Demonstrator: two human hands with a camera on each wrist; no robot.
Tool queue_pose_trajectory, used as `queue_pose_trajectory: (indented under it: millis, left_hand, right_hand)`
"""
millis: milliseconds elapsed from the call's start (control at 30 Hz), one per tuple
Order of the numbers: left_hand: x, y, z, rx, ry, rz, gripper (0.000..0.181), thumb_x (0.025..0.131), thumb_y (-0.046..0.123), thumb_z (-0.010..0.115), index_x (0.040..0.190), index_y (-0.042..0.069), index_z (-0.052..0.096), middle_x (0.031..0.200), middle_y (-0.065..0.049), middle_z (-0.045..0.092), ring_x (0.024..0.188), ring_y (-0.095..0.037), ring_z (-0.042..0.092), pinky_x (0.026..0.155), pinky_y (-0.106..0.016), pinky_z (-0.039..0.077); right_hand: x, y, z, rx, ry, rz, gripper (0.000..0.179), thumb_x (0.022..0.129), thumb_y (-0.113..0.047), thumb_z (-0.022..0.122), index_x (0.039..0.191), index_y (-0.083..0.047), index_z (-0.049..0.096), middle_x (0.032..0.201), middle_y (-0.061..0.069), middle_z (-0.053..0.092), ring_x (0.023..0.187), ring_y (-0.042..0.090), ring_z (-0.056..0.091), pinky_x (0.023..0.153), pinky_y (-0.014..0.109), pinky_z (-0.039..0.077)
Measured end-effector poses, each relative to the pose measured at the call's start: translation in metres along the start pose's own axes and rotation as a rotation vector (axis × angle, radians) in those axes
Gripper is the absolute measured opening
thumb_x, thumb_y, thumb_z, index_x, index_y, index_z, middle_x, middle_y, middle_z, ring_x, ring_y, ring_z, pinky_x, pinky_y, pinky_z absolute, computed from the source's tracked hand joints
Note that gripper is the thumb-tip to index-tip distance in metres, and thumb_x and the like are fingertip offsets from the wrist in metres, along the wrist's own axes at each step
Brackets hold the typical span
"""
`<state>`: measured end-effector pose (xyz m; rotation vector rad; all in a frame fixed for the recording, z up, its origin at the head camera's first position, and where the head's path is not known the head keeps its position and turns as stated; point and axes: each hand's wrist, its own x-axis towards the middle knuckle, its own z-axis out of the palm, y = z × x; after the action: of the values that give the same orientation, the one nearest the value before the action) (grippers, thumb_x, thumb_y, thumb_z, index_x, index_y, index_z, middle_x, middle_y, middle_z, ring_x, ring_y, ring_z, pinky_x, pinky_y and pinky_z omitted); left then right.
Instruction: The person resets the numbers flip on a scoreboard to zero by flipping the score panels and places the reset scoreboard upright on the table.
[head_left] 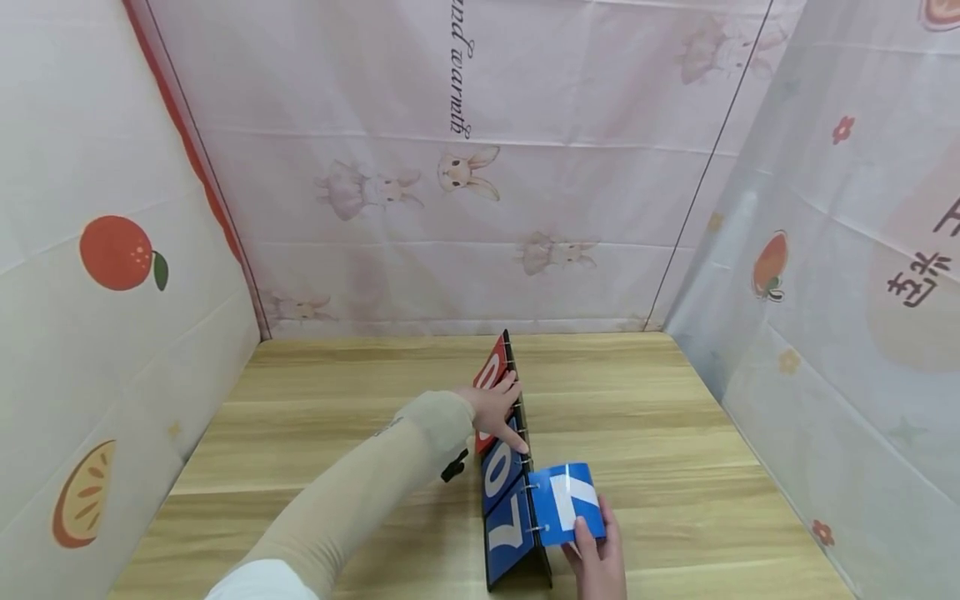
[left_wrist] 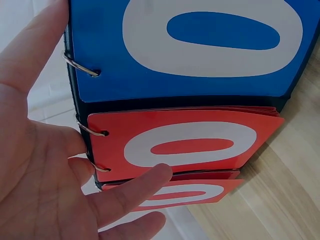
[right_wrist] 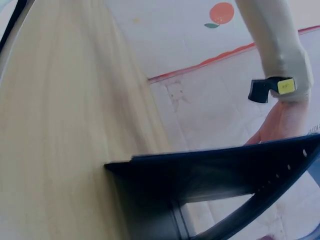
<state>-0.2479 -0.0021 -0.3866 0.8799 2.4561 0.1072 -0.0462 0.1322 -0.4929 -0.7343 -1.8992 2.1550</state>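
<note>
A black flip scoreboard stands on the table like a tent, with number cards on metal rings along its top edge. My left hand grips that edge near the middle. In the left wrist view, two fingers of the left hand extend over the red cards showing 0; others go behind the edge. Its thumb lies by the blue card showing 0. My right hand pinches the free end of a lifted blue card with a white numeral. A blue 7 card faces left beneath the rings.
The wood-grain table extends around the scoreboard. Printed cloth walls enclose its back and both sides. A black strap piece with a yellow label is on the left wrist.
</note>
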Motion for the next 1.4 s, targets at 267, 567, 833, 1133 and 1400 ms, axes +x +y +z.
queue_pose_trajectory:
  millis: [267, 567, 833, 1133, 1400]
  left_hand:
    - [0.001, -0.003, 0.001, -0.013, -0.002, -0.012, 0.106, 0.073, 0.070, 0.058, 0.152, 0.022, 0.004, 0.156, -0.001, -0.008, 0.139, -0.022, 0.018, 0.100, -0.042, 0.036]
    - [0.000, -0.001, 0.005, -0.020, 0.020, 0.008, 0.102, 0.077, 0.066, 0.059, 0.152, 0.020, 0.007, 0.157, -0.001, -0.005, 0.140, -0.022, 0.013, 0.103, -0.042, 0.032]
    - [0.001, -0.001, 0.005, 0.002, 0.028, 0.022, 0.109, 0.072, 0.072, 0.057, 0.152, 0.020, 0.004, 0.156, -0.001, -0.007, 0.139, -0.020, 0.018, 0.103, -0.038, 0.033]
    - [0.003, -0.003, 0.004, -0.015, 0.028, 0.034, 0.110, 0.072, 0.072, 0.057, 0.152, 0.021, 0.003, 0.156, 0.000, -0.008, 0.138, -0.020, 0.022, 0.104, -0.040, 0.032]
    - [0.003, -0.004, 0.005, 0.005, 0.017, 0.027, 0.109, 0.073, 0.072, 0.056, 0.152, 0.021, 0.002, 0.156, 0.001, -0.008, 0.138, -0.019, 0.022, 0.103, -0.039, 0.033]
  right_hand:
    - [-0.008, -0.028, 0.015, -0.052, -0.001, -0.287, 0.074, 0.087, -0.007, 0.065, 0.148, -0.020, 0.025, 0.151, 0.004, 0.022, 0.119, 0.038, 0.042, 0.090, 0.038, 0.045]
    - [-0.008, -0.019, 0.029, -0.460, -0.322, -1.193, 0.062, 0.078, 0.004, 0.069, 0.134, 0.008, 0.042, 0.147, 0.020, 0.029, 0.093, 0.022, 0.066, 0.083, 0.018, 0.046]
    - [0.000, -0.016, 0.029, -0.438, -0.484, -1.367, 0.019, 0.094, -0.013, 0.056, 0.097, -0.001, 0.070, 0.097, 0.011, 0.069, 0.083, 0.017, 0.066, 0.073, 0.016, 0.049]
    - [-0.007, -0.029, 0.039, -1.069, -0.509, -1.313, 0.025, 0.069, -0.021, 0.081, 0.092, -0.017, 0.074, 0.099, -0.008, 0.069, 0.089, 0.004, 0.063, 0.084, 0.039, 0.049]
    - [-0.009, -0.024, 0.039, -1.065, -0.481, -1.324, 0.027, 0.089, -0.042, 0.061, 0.101, -0.020, 0.071, 0.109, -0.010, 0.066, 0.099, 0.002, 0.060, 0.087, 0.056, 0.040]
